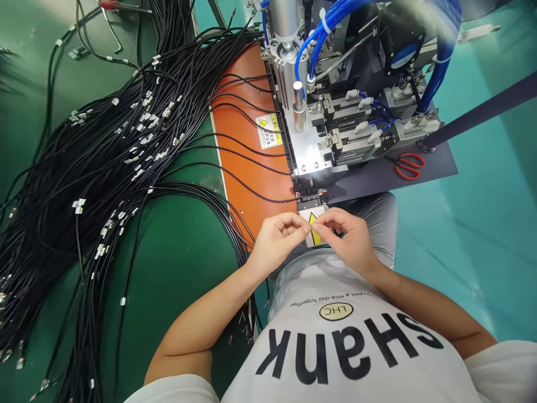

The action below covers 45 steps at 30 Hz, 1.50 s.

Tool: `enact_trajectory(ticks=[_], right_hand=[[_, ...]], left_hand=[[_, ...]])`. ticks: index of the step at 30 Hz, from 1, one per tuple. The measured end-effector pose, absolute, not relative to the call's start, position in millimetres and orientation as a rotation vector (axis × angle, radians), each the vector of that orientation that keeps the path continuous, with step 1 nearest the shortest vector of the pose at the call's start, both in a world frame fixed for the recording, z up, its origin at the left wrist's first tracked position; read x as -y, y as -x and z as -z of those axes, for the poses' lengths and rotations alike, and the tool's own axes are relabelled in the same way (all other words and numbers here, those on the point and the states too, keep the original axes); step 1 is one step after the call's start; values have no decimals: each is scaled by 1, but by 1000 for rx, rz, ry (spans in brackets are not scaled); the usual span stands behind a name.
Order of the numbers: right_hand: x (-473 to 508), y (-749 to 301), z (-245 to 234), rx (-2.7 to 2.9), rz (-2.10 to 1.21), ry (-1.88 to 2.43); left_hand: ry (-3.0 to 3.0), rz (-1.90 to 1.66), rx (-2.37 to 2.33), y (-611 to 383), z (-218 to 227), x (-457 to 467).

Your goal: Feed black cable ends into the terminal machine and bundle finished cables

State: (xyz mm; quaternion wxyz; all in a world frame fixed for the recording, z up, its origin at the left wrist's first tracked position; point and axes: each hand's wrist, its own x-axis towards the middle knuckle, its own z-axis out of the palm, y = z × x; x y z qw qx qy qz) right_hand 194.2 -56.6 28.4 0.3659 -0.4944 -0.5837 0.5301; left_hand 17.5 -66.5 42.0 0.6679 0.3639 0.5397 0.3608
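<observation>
In your head view, the small part [312,226], too tiny to identify, sits between your two hands, just over the yellow label [305,213] at the front edge of the machine [310,145]. Your left hand [277,239] is curled narrow, thumb and forefinger pinched on the part, and your right hand [351,238] meets it from the other side, fingertips closed on the same part. Black wires [104,168] lie heaped on the green table [180,263] well to your left, some crossing the orange plate [247,168], and red scissors [409,165] rest by the machine on your right.
</observation>
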Motion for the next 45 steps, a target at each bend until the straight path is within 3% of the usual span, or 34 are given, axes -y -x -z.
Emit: enact_trajectory(ticks=[8,13,19,24,45], right_hand=[[63,-195,-26,1617,-1180,1211],[66,-199,-21,1569,-1274,1213],[66,-214,-16,1528,-1324,1258],[68,-220,-18,1522,-1371,1261],[86,-222,-24,1561,-1327,1213]], left_hand=[[-1061,-807,-1317,-24,-47,73],[-1027,-666,-1212,-24,-44,71],[-1804,-796,-1440,-9,-41,66],[-2262,-531,-1637,3,-27,63],[-2400,-521,-1615,7,-23,72]])
